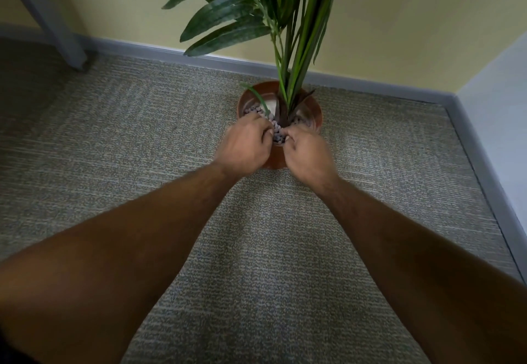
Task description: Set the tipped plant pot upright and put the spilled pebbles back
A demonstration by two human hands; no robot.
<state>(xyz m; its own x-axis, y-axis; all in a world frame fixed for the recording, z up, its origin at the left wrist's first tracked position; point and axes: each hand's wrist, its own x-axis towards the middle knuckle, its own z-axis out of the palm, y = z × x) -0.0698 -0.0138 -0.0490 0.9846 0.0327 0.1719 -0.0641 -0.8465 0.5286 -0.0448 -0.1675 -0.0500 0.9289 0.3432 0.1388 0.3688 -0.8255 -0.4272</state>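
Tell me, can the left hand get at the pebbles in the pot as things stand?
Probably yes: the left hand is already over the pot rim, fingers down among the pebbles, with nothing between.

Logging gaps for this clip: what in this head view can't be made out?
- Near rim of the terracotta pot: hidden by both hands.
- Left hand and right hand: fingers curl out of sight over the pebbles; whether either holds any is unclear.
- Plant: its top is cut off by the upper edge.
- Carpet under the forearms: stray pebbles there would be hidden.
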